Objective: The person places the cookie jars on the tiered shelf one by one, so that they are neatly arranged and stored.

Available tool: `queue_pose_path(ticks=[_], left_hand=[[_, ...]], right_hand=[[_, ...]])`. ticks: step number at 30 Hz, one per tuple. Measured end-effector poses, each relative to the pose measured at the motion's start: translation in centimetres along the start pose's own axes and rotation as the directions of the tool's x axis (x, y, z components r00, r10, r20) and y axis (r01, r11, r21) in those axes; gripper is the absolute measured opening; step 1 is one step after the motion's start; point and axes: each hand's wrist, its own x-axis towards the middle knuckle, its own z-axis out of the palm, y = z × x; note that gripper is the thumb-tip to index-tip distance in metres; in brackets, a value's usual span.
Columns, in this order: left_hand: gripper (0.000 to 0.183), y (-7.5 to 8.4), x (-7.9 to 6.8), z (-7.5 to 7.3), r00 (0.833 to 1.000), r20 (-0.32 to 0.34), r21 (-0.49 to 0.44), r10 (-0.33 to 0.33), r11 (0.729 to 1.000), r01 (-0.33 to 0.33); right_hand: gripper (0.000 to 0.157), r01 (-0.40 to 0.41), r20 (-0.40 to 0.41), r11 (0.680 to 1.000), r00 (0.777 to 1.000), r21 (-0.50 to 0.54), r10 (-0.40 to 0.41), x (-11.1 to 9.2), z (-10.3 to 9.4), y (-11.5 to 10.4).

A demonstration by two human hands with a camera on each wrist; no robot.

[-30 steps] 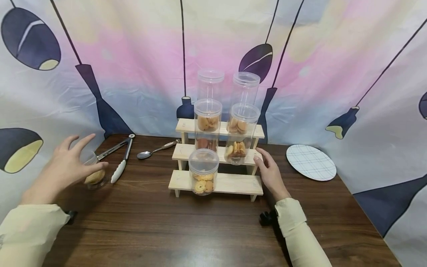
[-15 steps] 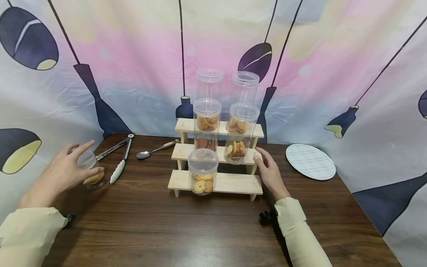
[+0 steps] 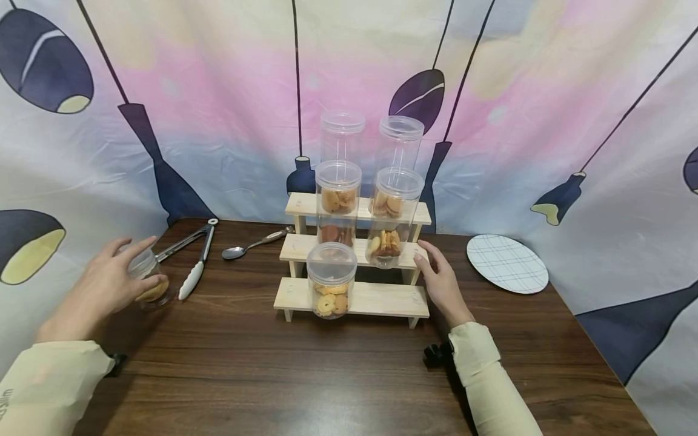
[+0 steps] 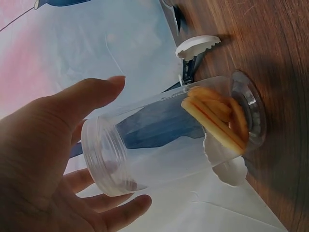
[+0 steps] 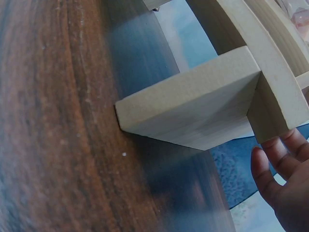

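Note:
At the table's left my left hand (image 3: 106,281) is spread around the top of a clear jar (image 3: 143,272). In the left wrist view this jar (image 4: 164,140) has several cookies (image 4: 217,118) at its bottom; the thumb stands off its side and the other fingers lie along the far side. My right hand (image 3: 444,284) touches the right end of the middle step of a three-tier wooden stand (image 3: 382,300). The right wrist view has its fingertips (image 5: 270,145) against the board's end. On the lowest step stands a short lidded cookie jar (image 3: 331,290).
Tall lidded jars (image 3: 338,206) with cookies fill the upper steps. Tongs (image 3: 196,269) lie open close to the left hand's jar. A spoon (image 3: 256,244) rests left of the stand, and a checked plate (image 3: 507,263) lies at the right. A printed cloth (image 3: 234,121) hangs behind.
My left hand has lowered slightly and come closer around the jar, its fingers less raised than before. The right hand stays at the stand.

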Motion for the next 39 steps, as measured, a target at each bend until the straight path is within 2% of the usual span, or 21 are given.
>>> queue_pose_path(ticks=[8,18,27,34,39], left_hand=[[0.072,-0.6,-0.2,0.2,0.998,-0.040,0.005,0.044,0.999,-0.043],[0.068,-1.0,-0.4,0.8,0.999,-0.038,-0.028,0.016,0.999,-0.017],[0.064,-1.0,-0.3,0.9,0.997,-0.065,-0.035,0.027,0.999,-0.030],[0.066,-1.0,-0.3,0.8,1.000,-0.026,-0.028,-0.001,1.000,0.001],[0.066,-1.1,-0.4,0.8,1.000,-0.025,-0.028,-0.004,1.000,0.004]], right_hand=[[0.058,-0.005,-0.001,1.000,1.000,-0.005,0.005,0.0,0.0,-0.1],[0.056,-0.026,0.003,1.000,1.000,-0.016,0.026,-0.1,0.0,0.0],[0.059,-0.006,-0.001,1.000,1.000,-0.009,0.006,0.1,0.0,-0.1],[0.058,-0.007,-0.013,1.000,1.000,-0.006,0.007,0.0,-0.1,-0.2],[0.058,-0.004,-0.009,1.000,1.000,-0.015,0.004,0.0,-0.1,-0.2]])
